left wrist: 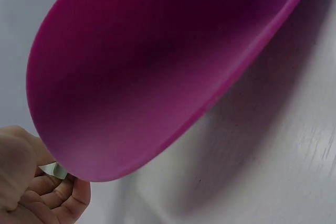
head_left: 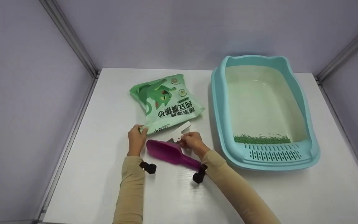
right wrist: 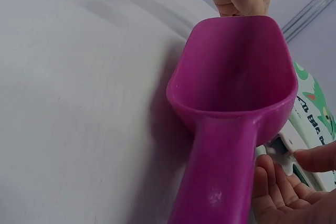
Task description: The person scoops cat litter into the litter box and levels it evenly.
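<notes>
My left hand [head_left: 136,139] pinches the near left corner of a green cat litter bag [head_left: 169,102], which lies flat with a cartoon cat printed on it. My right hand [head_left: 194,143] is at the bag's near edge, where thumb and fingers pinch a small white-and-grey tool [head_left: 183,127]; its exact kind is unclear. In the right wrist view that tool [right wrist: 294,140] appears as a white strip with a dark inset. Between the forearms lies a purple scoop [head_left: 166,152]. Its bowl [left wrist: 147,93] covers much of the left wrist view, and its handle passes beside my right wrist.
A light blue litter box [head_left: 219,115] stands on the right of the white table [head_left: 92,155]. Green pellets [head_left: 261,139] lie along its near end, beside a slotted ledge [head_left: 275,154]. Panel walls [head_left: 166,34] enclose the table at the back and both sides.
</notes>
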`<state>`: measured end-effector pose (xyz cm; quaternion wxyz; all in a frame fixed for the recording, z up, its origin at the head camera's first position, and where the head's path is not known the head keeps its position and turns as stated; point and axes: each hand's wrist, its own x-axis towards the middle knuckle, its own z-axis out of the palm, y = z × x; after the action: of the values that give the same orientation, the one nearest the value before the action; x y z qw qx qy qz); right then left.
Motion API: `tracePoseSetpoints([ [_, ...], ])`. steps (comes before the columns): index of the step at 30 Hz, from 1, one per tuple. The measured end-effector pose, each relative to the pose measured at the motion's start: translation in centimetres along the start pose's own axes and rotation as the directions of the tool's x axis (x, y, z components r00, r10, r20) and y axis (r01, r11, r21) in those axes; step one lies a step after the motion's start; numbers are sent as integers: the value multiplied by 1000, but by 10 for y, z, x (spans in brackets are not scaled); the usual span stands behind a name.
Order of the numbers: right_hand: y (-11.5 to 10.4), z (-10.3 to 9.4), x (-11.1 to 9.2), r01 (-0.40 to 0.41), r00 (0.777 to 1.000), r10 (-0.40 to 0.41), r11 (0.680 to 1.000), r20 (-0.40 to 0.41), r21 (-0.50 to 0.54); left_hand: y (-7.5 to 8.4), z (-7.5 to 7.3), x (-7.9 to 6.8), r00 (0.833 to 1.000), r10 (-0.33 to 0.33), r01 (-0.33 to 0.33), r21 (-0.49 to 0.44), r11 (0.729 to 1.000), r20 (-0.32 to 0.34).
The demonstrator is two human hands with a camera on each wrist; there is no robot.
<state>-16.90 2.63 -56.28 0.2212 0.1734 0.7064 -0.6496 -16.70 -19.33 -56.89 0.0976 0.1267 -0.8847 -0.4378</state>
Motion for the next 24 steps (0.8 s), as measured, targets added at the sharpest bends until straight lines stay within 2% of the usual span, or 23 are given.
tracePoseSetpoints([
  [16, 8, -1, -7, 23, 1000, -23, 985, 4, -171, 4, -13, 2, 994, -2, 0, 20, 1000, 112],
  [24, 10, -3, -9, 31, 999, -23, 974, 36, -224, 4, -13, 1, 992, -34, 33, 10, 999, 118],
])
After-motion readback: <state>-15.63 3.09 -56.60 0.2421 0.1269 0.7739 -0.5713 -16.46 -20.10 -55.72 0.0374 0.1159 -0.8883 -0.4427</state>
